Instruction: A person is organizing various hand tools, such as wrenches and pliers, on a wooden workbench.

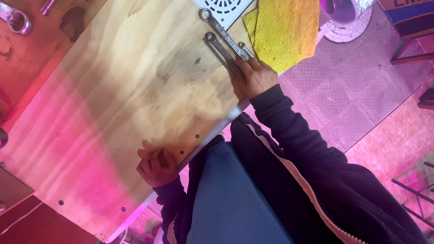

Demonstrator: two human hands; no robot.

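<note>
We rest our right hand (254, 77) flat, fingers laid together, on the near ends of a cluster of long steel ring wrenches (220, 42) lying on the pale plywood bench (122, 90). The wrenches run from under our fingers toward a white perforated metal plate (222, 9), and their ring ends lie at or over that plate's near edge. Just beside the wrenches, on their far side from the bench's middle, lies a yellow cloth (285, 29). Our left hand (156, 167) is curled loosely, fingers bent on the plywood at the bench's edge, well apart from the wrenches; whether it holds anything we cannot tell.
</note>
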